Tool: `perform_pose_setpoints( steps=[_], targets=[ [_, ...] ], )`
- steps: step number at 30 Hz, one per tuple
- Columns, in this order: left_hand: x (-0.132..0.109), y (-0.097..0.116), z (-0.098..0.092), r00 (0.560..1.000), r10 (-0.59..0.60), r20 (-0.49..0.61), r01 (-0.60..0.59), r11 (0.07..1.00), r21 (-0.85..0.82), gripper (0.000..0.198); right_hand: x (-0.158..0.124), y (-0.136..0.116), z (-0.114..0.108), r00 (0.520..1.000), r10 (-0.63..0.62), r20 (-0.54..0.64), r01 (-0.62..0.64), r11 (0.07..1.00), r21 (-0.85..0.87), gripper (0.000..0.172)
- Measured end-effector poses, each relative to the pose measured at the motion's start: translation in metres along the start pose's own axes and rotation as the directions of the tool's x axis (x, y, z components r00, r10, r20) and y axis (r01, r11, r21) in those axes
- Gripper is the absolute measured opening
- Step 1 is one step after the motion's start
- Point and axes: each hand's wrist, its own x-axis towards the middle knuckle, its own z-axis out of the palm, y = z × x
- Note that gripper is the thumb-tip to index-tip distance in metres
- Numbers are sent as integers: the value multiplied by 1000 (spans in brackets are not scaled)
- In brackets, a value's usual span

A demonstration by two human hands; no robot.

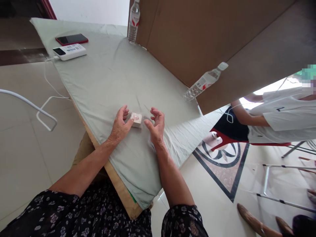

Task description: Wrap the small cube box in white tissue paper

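Observation:
A small pale box (136, 119) with a reddish mark on top rests on the cloth-covered table (98, 75), between my two hands. My left hand (121, 125) is at its left side, fingers curved and apart, the thumb tip at the box's near left edge. To the right of the box, my right hand (156, 125) hovers with fingers bent and thumb apart from them, a gap between it and the box. Nothing shows in its grasp.
A white device (71, 51) with a cable and a phone (72, 39) lie at the far left. One bottle (134, 23) stands by the cardboard panel (182, 39); another bottle (206, 82) is nearer, on the right. A person in a white shirt (283, 115) sits beyond the panel.

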Motion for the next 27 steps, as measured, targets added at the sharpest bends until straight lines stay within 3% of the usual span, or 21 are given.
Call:
perform_pose_setpoints(
  steps=[4,7,18,27],
  targets=[
    [-2,-3,2,998,-70,-10,68,993,-95,74,2,4,-1,986,55,160,-47,997,-54,104],
    [-4,-4,4,995,-99,-4,97,987,-131,75,3,4,1,972,41,231,-14,993,-117,112],
    [-12,-1,8,997,-44,64,49,996,-76,71,0,7,4,978,32,204,9,980,-199,68],
    [-4,-4,3,1000,19,-20,-19,1000,-14,70,3,10,2,971,8,237,39,980,-196,74]
  ],
)
